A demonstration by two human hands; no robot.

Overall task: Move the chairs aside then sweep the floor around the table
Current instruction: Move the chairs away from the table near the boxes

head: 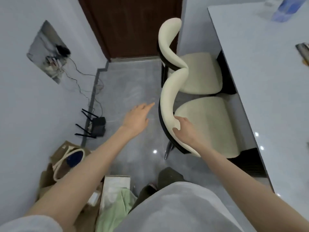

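Head view, surroundings: router (99,125) at left; far chair (197,72) just beyond.
Near chair (209,124): backrest gripped by right hand (185,129), fingers curled.
Left hand (136,119): fingers spread, touching nothing.

Cream, upright: near chair (209,124), far chair (197,72); seats tucked under grey table (267,81).

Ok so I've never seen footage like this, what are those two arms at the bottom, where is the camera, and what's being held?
It is one picture from a camera worn on a person's head, looking forward and down, so the arms are their own. The grips are bare hands: the right grip holds the cream backrest of the nearer chair, and the left grip is open over the floor, holding nothing. A second chair stands beyond it, both beside the table. A router sits by the wall.
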